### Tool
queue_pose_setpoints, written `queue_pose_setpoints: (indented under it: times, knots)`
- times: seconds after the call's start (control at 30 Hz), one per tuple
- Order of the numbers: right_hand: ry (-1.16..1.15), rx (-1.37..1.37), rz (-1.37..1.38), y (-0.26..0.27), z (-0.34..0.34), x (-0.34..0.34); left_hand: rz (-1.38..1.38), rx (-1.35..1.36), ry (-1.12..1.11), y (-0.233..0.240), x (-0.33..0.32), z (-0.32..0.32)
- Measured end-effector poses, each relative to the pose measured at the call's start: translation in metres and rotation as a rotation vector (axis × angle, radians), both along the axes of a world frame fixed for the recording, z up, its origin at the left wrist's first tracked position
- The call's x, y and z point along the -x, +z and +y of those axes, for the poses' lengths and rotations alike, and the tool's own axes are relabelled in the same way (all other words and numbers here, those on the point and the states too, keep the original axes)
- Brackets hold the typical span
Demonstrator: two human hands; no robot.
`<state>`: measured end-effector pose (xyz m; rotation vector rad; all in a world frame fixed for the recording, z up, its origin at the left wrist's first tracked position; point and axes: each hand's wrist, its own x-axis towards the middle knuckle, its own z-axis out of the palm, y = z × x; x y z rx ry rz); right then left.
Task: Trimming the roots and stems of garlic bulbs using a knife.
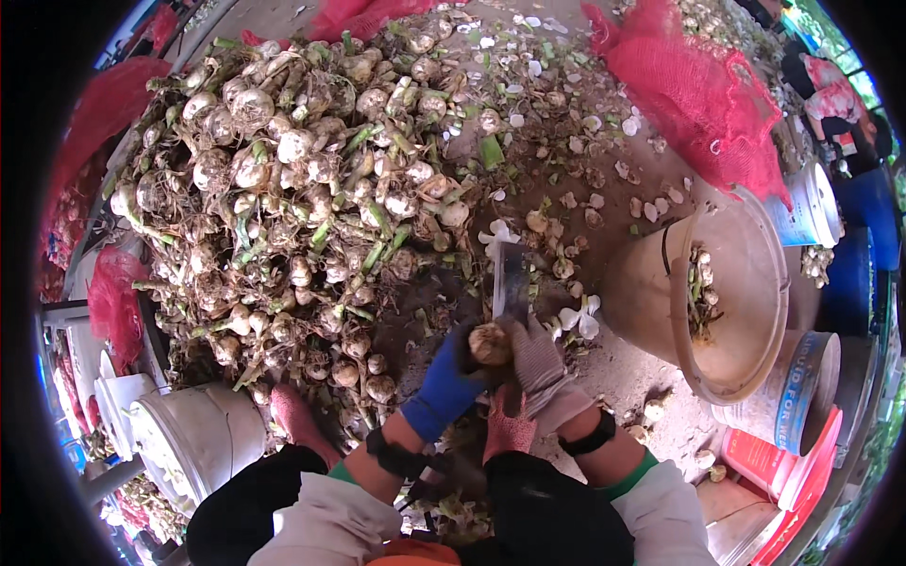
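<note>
My left hand (453, 382), in a blue glove, is closed around a garlic bulb (490, 344) in front of my body. Against the bulb's right side lies my right hand (538, 364) in a pale striped glove. A wide flat metal blade (511, 279) stands up just beyond my right fingers; its handle is hidden, and the grip appears to be in that hand. To the left rises a large heap of garlic bulbs (283, 177) with roots and cut green stems. White peel pieces (580, 318) lie on the ground to the right of the blade.
A translucent tub (740, 297) with some garlic inside lies tilted at right, near stacked buckets (786, 389). A white bucket (198, 439) is at lower left. Red mesh sacks (697, 92) lie at upper right and left. Another person (832, 95) is at far upper right.
</note>
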<state>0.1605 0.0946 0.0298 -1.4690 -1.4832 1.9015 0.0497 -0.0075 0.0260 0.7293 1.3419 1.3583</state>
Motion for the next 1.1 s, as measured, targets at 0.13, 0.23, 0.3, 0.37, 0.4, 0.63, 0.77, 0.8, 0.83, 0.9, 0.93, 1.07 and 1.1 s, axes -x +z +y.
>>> queue_pose_setpoints:
  times: [0.13, 0.23, 0.3, 0.37, 0.4, 0.63, 0.77, 0.8, 0.83, 0.9, 0.93, 1.07, 1.1]
  knots:
    - [0.213, -0.71, -0.052, 0.031, 0.006, 0.001, -0.2, -0.011, 0.104, 0.008, 0.005, -0.003]
    - [0.368, -0.824, -0.602, 0.043, 0.045, -0.012, 0.155, 0.149, 0.103, 0.005, 0.02, 0.017]
    - [0.35, -0.982, -0.53, 0.068, 0.024, -0.001, 0.326, 0.033, 0.037, 0.0, 0.032, 0.019]
    - [0.564, -1.231, -0.41, 0.095, -0.004, 0.013, 0.487, -0.078, -0.04, -0.007, 0.03, 0.016]
    - [0.563, -1.233, -0.412, 0.097, -0.01, 0.016, -0.096, -0.085, 0.166, -0.018, 0.023, 0.011]
    - [0.772, -1.18, -0.322, 0.054, 0.014, -0.001, -0.256, -0.079, 0.197, -0.035, 0.027, -0.004]
    - [0.583, -1.258, -0.295, 0.048, -0.002, 0.006, -0.384, 0.014, 0.224, -0.052, 0.027, -0.01]
    - [0.558, -1.322, -0.263, 0.057, -0.006, 0.007, -0.118, -0.011, 0.216, -0.058, 0.029, -0.02]
    - [0.556, -1.309, -0.257, 0.053, -0.005, 0.007, 0.148, -0.035, 0.204, -0.063, 0.031, -0.031]
    - [0.62, -1.303, -0.206, 0.038, 0.007, -0.007, -0.11, -0.106, 0.123, -0.008, 0.033, -0.016]
    - [0.604, -1.283, -0.15, 0.032, 0.009, -0.006, -0.328, -0.044, 0.123, 0.005, 0.036, -0.011]
    - [0.617, -1.215, -0.204, 0.023, 0.012, -0.011, -0.896, -0.042, 0.026, -0.002, 0.043, -0.028]
    - [0.511, -1.081, -0.366, 0.014, 0.027, -0.024, -0.895, -0.036, 0.029, -0.004, 0.041, -0.036]
